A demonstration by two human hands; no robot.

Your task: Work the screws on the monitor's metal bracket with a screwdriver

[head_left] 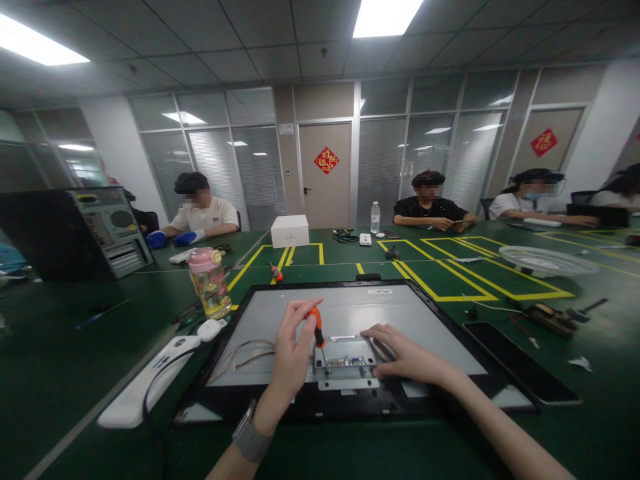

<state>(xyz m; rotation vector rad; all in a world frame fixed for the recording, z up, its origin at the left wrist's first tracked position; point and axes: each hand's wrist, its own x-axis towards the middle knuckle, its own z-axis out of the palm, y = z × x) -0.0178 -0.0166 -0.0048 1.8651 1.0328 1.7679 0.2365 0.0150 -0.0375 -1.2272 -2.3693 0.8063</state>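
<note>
Gripping the screwdriver [319, 325], left fingers [299, 312] flank the metal box [344, 348] at nine o'clock; right fingers [384, 335], spread, touch it at three.

The screwdriver [319, 327] is orange and black, the panel [345, 310] grey, its frame [350, 405] black, the tabletop [350, 453] yellow-lined green.

wearer's hands [290, 357]: 2 | orange screwdriver [317, 321]: 1 | grey display panel [425, 323]: 1 | computer tower [45, 233]: 1
</note>
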